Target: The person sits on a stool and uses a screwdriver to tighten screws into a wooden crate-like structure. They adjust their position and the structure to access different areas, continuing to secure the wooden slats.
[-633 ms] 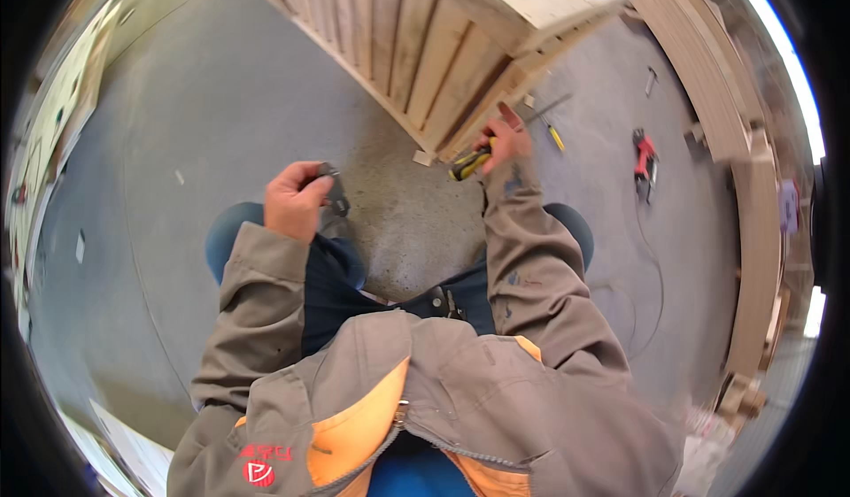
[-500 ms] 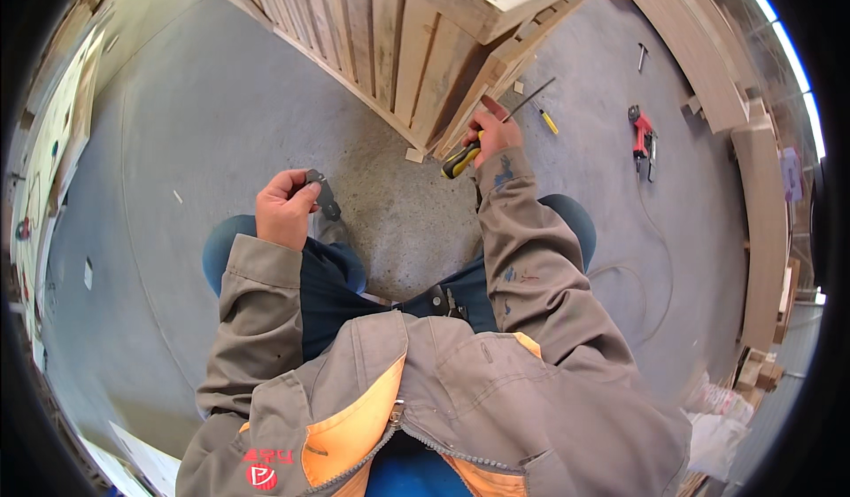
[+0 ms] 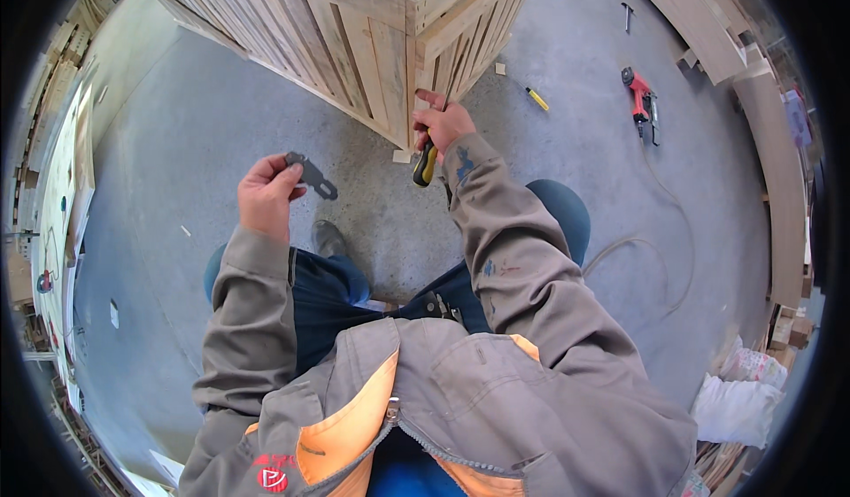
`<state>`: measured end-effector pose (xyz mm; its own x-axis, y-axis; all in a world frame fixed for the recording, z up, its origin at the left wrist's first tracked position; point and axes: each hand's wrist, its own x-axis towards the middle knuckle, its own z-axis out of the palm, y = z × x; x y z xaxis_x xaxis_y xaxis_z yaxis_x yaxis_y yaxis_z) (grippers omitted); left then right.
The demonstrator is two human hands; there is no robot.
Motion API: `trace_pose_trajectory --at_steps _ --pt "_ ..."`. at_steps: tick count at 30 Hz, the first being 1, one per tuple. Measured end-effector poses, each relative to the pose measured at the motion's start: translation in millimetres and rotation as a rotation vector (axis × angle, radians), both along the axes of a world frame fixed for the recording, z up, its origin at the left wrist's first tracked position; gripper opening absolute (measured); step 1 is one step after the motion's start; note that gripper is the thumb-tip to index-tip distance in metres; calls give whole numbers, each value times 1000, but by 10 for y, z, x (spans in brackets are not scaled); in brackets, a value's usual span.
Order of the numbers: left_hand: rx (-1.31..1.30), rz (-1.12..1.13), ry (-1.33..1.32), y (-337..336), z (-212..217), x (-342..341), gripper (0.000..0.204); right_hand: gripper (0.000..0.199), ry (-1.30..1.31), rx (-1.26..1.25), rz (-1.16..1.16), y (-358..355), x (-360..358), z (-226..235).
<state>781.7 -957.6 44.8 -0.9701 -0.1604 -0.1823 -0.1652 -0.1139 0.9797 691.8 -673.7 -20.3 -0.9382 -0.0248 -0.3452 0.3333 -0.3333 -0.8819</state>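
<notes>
A flat dark hasp with a long slot in its end is pinched between the thumb and fingers of my left hand, held over the floor. My right hand is closed around a screwdriver with a yellow and black handle, its butt pointing back toward me. That hand is at the near corner of a slatted wooden crate, with fingers reaching toward the corner board. The screwdriver's shaft runs up past the fingers in front of the slats; I cannot tell whether its tip touches the wood.
On the floor to the right lie a yellow-handled tool, a red nail gun with a hose, and a hammer. Small wood pieces are near the crate. Stacked boards line the right side, with white sacks nearer me.
The crate corner now stands more squarely ahead. My right hand has swung the screwdriver more upright beside the corner. My left hand has tilted the hasp, so more of its flat face shows.
</notes>
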Motion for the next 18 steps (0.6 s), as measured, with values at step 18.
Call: trace_pose_trajectory --at_steps 18 --pt "29 -112 -92 564 -221 -685 17 52 -8 12 5 76 6 -120"
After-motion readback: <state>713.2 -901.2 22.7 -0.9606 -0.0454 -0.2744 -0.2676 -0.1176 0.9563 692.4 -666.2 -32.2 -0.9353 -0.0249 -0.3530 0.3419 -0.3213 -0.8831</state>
